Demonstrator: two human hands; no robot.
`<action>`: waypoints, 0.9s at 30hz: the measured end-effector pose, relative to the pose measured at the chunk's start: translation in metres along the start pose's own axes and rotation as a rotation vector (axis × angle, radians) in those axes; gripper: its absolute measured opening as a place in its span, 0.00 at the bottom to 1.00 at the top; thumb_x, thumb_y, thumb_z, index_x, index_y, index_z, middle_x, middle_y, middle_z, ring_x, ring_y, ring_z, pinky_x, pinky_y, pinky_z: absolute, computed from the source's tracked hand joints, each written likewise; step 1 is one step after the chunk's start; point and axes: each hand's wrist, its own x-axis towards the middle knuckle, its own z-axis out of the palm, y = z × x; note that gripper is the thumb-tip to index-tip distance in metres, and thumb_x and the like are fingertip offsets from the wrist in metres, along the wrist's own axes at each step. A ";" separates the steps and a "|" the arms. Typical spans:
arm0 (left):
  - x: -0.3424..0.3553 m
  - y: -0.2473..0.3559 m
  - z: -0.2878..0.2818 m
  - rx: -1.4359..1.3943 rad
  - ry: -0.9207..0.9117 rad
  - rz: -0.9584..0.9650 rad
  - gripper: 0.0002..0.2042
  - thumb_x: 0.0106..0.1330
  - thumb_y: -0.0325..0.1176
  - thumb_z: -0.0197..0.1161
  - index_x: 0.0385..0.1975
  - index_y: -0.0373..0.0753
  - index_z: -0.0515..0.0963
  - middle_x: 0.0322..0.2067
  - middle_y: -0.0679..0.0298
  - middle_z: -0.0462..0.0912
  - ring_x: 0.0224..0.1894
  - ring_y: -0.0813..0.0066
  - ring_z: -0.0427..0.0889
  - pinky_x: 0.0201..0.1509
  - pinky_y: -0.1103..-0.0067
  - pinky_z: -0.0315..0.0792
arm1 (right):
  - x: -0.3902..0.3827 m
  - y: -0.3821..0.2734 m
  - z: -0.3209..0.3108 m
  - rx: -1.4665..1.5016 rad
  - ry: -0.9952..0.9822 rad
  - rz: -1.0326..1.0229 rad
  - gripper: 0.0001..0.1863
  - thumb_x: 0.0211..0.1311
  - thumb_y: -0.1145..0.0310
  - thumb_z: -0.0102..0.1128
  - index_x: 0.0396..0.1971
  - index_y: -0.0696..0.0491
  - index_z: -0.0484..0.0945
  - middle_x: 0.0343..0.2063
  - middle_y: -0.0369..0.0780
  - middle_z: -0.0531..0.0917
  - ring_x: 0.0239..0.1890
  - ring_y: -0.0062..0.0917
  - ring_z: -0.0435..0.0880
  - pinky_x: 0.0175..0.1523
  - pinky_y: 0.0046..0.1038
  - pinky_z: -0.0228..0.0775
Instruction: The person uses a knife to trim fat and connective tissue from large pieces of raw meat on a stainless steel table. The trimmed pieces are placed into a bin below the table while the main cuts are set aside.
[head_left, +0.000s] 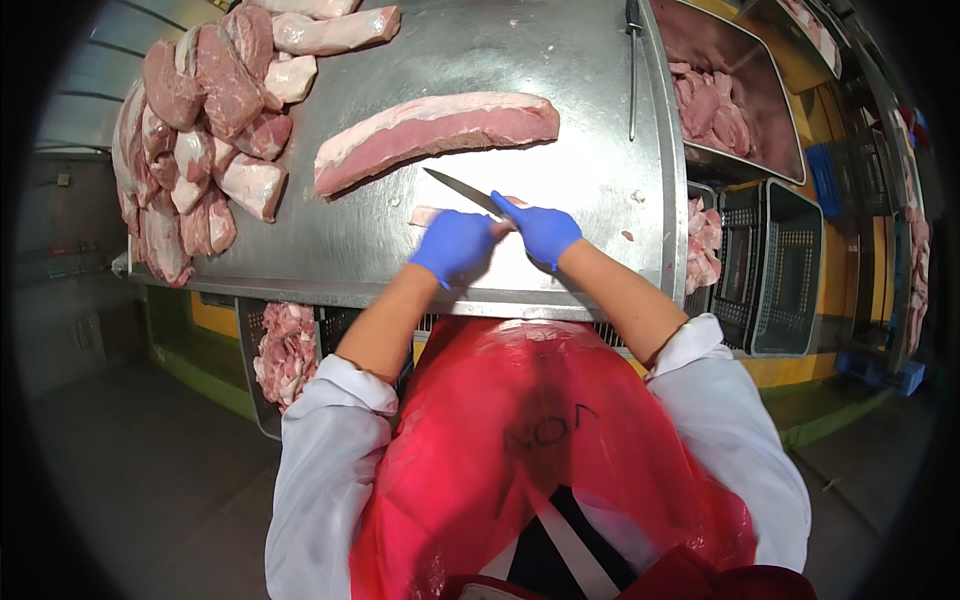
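My right hand [545, 232], in a blue glove, is closed round a knife [468, 192], its blade pointing up and to the left over the table. Beside it, my left hand [452, 245], also gloved in blue and slightly blurred, is closed on a small piece of meat [424, 216]. Part of that piece shows at the left of the hand; the rest is hidden under the fingers. Just beyond the blade lies a long pork loin [440, 138] with a pale fat layer along its far side. A tiny meat scrap [627, 236] sits right of my right hand.
Several meat cuts [205, 130] are heaped on the left of the metal table [590, 100]. A sharpening steel [632, 70] lies near its right edge. Beyond that edge stand a metal bin [780, 120] of meat and dark crates [790, 270]. Another crate [262, 400] holds trimmings below the front edge.
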 end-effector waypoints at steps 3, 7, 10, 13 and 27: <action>-0.022 -0.085 -0.027 -0.132 0.325 -0.363 0.08 0.66 0.36 0.58 0.36 0.39 0.78 0.29 0.50 0.82 0.34 0.47 0.83 0.39 0.59 0.76 | -0.025 -0.008 -0.034 -0.075 -0.244 0.167 0.44 0.63 0.77 0.45 0.77 0.33 0.43 0.40 0.52 0.85 0.40 0.47 0.86 0.45 0.45 0.77; -0.018 -0.050 -0.120 -0.165 0.499 -0.236 0.08 0.65 0.36 0.60 0.34 0.38 0.78 0.30 0.47 0.81 0.34 0.44 0.81 0.38 0.58 0.74 | -0.058 0.012 -0.030 -0.098 -0.271 0.172 0.44 0.64 0.76 0.46 0.77 0.32 0.42 0.38 0.52 0.85 0.35 0.48 0.86 0.43 0.45 0.78; 0.013 0.017 -0.149 -0.257 0.640 0.126 0.11 0.62 0.30 0.63 0.44 0.36 0.80 0.36 0.49 0.83 0.39 0.46 0.82 0.43 0.63 0.75 | -0.072 0.021 -0.026 -0.041 -0.229 0.199 0.43 0.65 0.73 0.48 0.76 0.33 0.43 0.37 0.53 0.85 0.36 0.50 0.85 0.44 0.46 0.77; 0.056 0.119 -0.167 -0.559 0.456 0.397 0.08 0.55 0.30 0.63 0.33 0.49 0.85 0.29 0.61 0.84 0.37 0.54 0.84 0.44 0.64 0.77 | -0.092 0.028 -0.020 0.046 -0.056 0.012 0.39 0.69 0.66 0.52 0.76 0.38 0.47 0.44 0.55 0.83 0.41 0.49 0.85 0.48 0.45 0.76; 0.036 -0.012 0.064 -0.098 0.203 0.215 0.08 0.65 0.32 0.57 0.42 0.42 0.79 0.50 0.54 0.78 0.58 0.53 0.73 0.60 0.61 0.68 | -0.193 0.093 -0.009 0.586 0.619 0.547 0.42 0.65 0.82 0.51 0.77 0.46 0.48 0.52 0.45 0.83 0.35 0.25 0.83 0.40 0.29 0.77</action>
